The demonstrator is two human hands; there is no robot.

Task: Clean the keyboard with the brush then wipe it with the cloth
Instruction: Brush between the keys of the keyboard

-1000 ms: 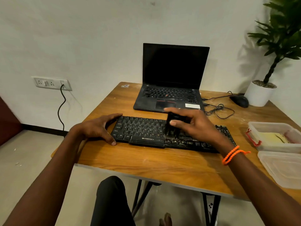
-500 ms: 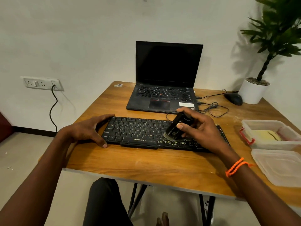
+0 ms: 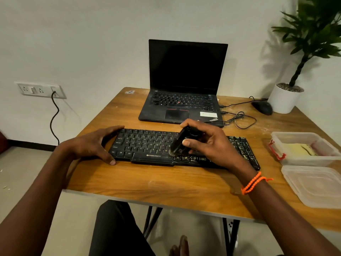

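At the near edge, a knee in dark trousers (image 3: pixel 114 228) and bare toes (image 3: pixel 180 245) are seen under the wooden table (image 3: pixel 166 183). On the near right part of the table a clear plastic lid (image 3: pixel 313 185) is laid flat. Just behind it a clear plastic box (image 3: pixel 302 147) with a red clip is placed, and something pale yellow is seen inside; whether this is the cloth cannot be told.

The black keyboard (image 3: pixel 147 146) is laid across the middle of the table, a little nearer than the centre. Its left end is gripped by the left hand (image 3: pixel 92 145), with the thumb on the near edge and the fingers curled over the far corner. The brush (image 3: pixel 180 143), small and black, is pinched firmly by the right hand (image 3: pixel 208 143), between the thumb and the curled fingers. The brush is tilted, and its bristles are pressed on the keys just right of the space bar. An orange band (image 3: pixel 251 182) is worn on the right wrist.

Farther away, an open laptop (image 3: pixel 184 85) with a dark screen is placed. To its right a tangled cable (image 3: pixel 239 120), a black mouse (image 3: pixel 263 107) and a plant in a white pot (image 3: pixel 285 97) are seen. On the wall at the left a socket (image 3: pixel 40 90) with a black cord is fixed.
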